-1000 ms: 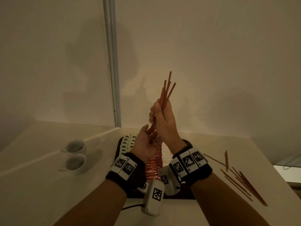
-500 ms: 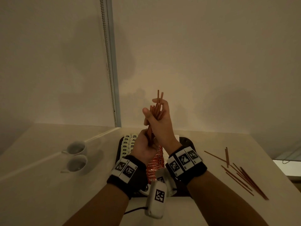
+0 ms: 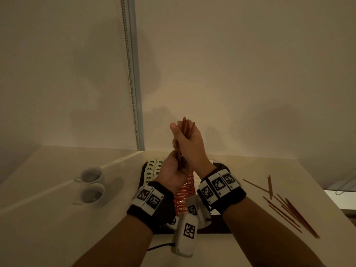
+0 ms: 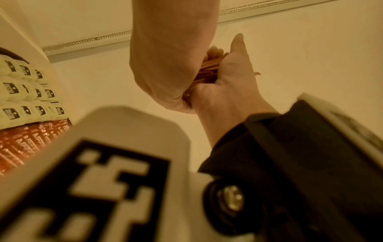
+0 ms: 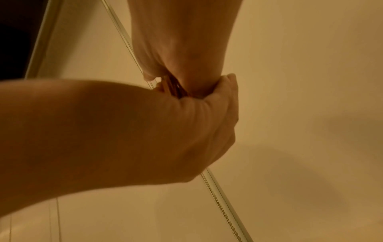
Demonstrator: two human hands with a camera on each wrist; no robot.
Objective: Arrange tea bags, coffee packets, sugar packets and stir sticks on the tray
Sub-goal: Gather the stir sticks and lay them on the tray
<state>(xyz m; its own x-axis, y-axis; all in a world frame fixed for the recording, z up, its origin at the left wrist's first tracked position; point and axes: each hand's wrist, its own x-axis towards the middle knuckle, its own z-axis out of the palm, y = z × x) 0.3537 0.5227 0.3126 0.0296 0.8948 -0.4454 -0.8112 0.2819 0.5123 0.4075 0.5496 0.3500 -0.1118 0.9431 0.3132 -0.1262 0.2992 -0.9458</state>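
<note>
A bundle of red-brown stir sticks [image 3: 185, 126] stands upright above the dark tray [image 3: 143, 171]. My right hand [image 3: 185, 140] grips its upper part and my left hand [image 3: 173, 168] grips its lower end just below. Only short tips show above the right fist. In the left wrist view the stir sticks [image 4: 207, 72] sit between the left hand [image 4: 165, 68] and the right hand [image 4: 230, 78]. The right wrist view shows the stir sticks [image 5: 174, 89] between the right hand [image 5: 182, 42] and the left hand [image 5: 192, 121]. White packets [image 3: 154, 167] and red coffee packets [image 3: 183, 195] lie in rows on the tray.
Several loose stir sticks [image 3: 285, 211] lie scattered on the white table to the right of the tray. Two white cups [image 3: 92, 185] stand on the left. A wall and a blind chain [image 3: 129, 74] rise behind the table.
Both hands have come down toward the tray. The sticks have slid lower through the right fist, so less of the bundle pokes out above it.
</note>
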